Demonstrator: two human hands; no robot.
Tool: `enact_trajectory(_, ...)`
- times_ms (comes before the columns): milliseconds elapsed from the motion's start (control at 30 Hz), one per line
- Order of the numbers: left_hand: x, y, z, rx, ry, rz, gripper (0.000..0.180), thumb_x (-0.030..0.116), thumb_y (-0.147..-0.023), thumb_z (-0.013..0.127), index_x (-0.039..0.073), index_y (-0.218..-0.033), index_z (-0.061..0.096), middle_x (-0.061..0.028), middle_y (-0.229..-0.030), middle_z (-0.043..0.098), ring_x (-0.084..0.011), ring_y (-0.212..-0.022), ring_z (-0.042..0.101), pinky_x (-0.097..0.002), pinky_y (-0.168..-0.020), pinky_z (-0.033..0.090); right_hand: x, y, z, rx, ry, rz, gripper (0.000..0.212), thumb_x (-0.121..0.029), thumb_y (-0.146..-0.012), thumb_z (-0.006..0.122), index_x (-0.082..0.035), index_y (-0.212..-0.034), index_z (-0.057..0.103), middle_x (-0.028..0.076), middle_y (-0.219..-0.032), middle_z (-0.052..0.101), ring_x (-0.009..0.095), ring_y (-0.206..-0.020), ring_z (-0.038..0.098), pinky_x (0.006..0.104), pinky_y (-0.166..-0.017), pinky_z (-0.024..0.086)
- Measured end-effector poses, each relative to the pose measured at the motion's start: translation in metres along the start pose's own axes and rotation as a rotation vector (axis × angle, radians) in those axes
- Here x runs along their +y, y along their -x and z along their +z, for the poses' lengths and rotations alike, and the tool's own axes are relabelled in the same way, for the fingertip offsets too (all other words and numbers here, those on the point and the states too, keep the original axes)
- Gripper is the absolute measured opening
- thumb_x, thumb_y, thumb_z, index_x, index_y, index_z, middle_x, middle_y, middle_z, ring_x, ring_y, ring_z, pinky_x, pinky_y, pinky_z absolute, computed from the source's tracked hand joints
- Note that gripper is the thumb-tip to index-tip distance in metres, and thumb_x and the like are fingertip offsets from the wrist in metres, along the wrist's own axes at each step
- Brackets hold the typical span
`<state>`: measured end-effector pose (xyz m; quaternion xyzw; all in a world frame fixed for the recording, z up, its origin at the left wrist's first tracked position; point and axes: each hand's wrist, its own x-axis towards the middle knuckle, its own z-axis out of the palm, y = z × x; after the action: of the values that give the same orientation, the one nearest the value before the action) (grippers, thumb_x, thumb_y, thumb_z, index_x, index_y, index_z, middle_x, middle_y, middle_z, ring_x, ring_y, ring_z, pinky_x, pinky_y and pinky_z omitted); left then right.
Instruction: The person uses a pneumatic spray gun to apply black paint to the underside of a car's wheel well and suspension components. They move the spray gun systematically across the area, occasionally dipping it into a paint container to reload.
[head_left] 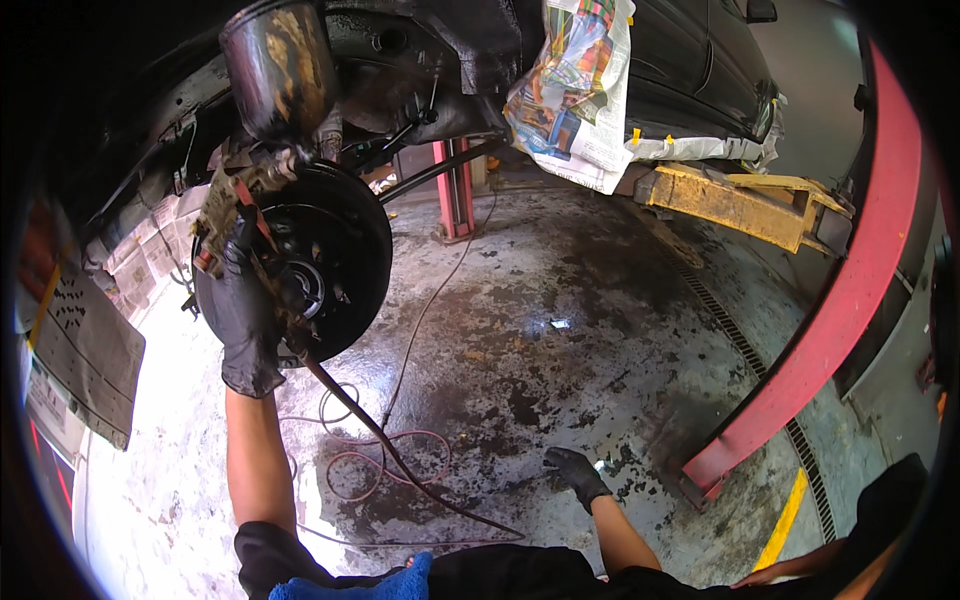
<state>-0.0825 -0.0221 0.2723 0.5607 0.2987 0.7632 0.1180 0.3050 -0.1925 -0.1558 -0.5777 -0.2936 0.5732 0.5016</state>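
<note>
In a black glove, my left hand (247, 310) is raised on the left and closed around the handle of a spray gun. The gun's stained metal cup (277, 75) sits at the top, and its worn body (222, 215) is crusted with residue. A reddish lever lies by my fingers. From the handle's lower end an air hose (390, 440) runs down toward the floor. Just behind the gun is a round black brake part (355, 265) at the car's wheel hub. My right hand (577, 474), also black-gloved, hangs low over the floor with fingers apart and nothing in it.
The raised dark car (690, 60) has newspaper masking (575, 110). Beneath it reaches a yellow lift arm (740, 205) beside a red post (840, 300). Hose loops (390, 470) lie on the stained floor. A co-worker's arm (790, 570) shows at lower right.
</note>
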Motion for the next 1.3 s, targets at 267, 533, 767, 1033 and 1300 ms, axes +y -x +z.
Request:
enact_trajectory(267, 0.038, -0.019, 0.007, 0.003, 0.374, -0.297, 0.041, 0.041, -0.094, 0.067, 0.009, -0.119, 0.062, -0.0041, -0.101, 0.066, -0.0168, -0.085, 0.067, -0.0298, -0.067, 0.055, 0.023, 0.001, 0.001, -0.019, 0.062, 0.090, 0.052, -0.039, -0.095, 0.066, -0.009, -0.136, 0.058, 0.005, -0.116, 0.070, 0.016, -0.093, 0.065, 0.0340, -0.086, 0.048)
enact_trajectory(533, 0.037, -0.019, 0.004, 0.002, 0.432, -0.315, 0.038, 0.038, -0.095, 0.066, 0.009, -0.120, 0.062, -0.0042, -0.099, 0.066, -0.0166, -0.086, 0.066, -0.0310, -0.073, 0.056, 0.041, -0.003, 0.010, -0.054, 0.224, 0.134, 0.057, -0.049, -0.092, 0.066, -0.013, -0.135, 0.059, 0.003, -0.115, 0.069, 0.018, -0.097, 0.063, 0.0412, -0.091, 0.044)
enact_trajectory(767, 0.012, -0.004, -0.003, -0.014, 0.245, -0.226, 0.044, 0.039, -0.096, 0.064, 0.006, -0.125, 0.062, -0.0041, -0.104, 0.067, -0.0179, -0.093, 0.066, -0.0312, -0.079, 0.055, 0.030, 0.007, 0.019, 0.008, 0.163, 0.151, 0.048, -0.032, -0.093, 0.070, 0.004, -0.124, 0.064, 0.010, -0.119, 0.069, 0.019, -0.105, 0.064, 0.0325, -0.092, 0.050)
enact_trajectory(1033, 0.017, 0.011, -0.010, -0.090, 0.265, -0.263, 0.040, 0.035, -0.097, 0.062, 0.006, -0.124, 0.065, -0.0053, -0.111, 0.068, -0.0177, -0.096, 0.066, -0.0310, -0.080, 0.054, 0.017, 0.014, 0.021, 0.016, 0.182, 0.186, 0.041, -0.034, -0.093, 0.069, -0.002, -0.118, 0.068, 0.007, -0.110, 0.070, 0.014, -0.097, 0.064, 0.0303, -0.084, 0.050)
enact_trajectory(1300, 0.027, -0.012, -0.006, -0.039, 0.204, -0.168, 0.039, 0.035, -0.097, 0.061, 0.007, -0.125, 0.064, -0.0024, -0.099, 0.069, -0.0136, -0.082, 0.065, -0.0266, -0.067, 0.052, 0.020, 0.014, 0.018, 0.000, 0.207, 0.206, 0.042, -0.038, -0.093, 0.069, -0.004, -0.117, 0.069, 0.003, -0.103, 0.069, 0.014, -0.092, 0.061, 0.0300, -0.082, 0.049)
